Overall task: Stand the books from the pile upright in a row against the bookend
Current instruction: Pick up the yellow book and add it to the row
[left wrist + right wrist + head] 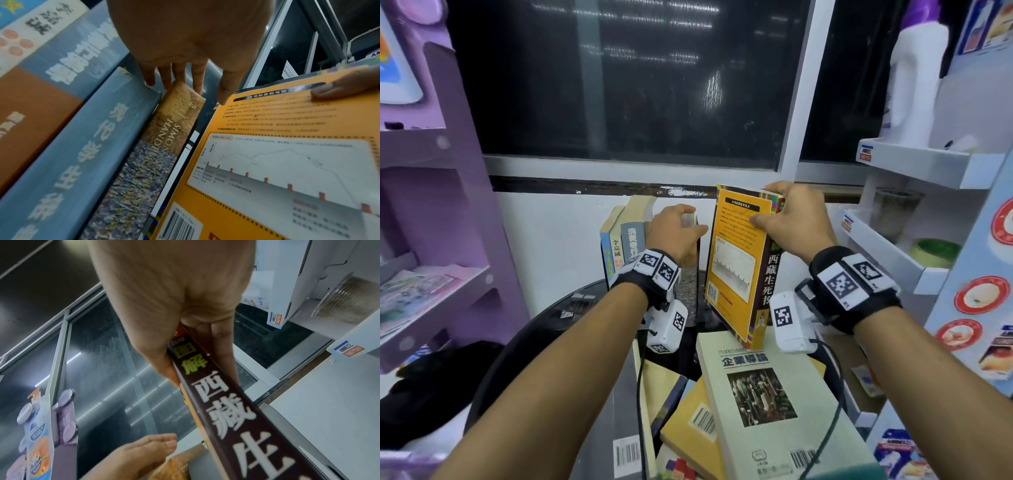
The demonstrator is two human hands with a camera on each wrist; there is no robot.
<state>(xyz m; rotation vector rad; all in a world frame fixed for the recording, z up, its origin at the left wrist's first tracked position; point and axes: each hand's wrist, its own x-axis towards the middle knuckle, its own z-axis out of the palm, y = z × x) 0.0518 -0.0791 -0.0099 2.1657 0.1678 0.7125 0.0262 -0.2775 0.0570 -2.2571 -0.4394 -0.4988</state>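
A pile of books [774, 404] lies nearest. Above it, the right hand [791, 219] pinches an orange book [739, 263] upright, while the left hand [674, 229], fingers straight, steadies the standing row [626, 240]. Next: slide it flush against the row.

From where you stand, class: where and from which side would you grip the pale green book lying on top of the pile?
Grip the pale green book by its long right edge, coming from the right: it lies flat, cover up, and that edge overhangs the books beneath.
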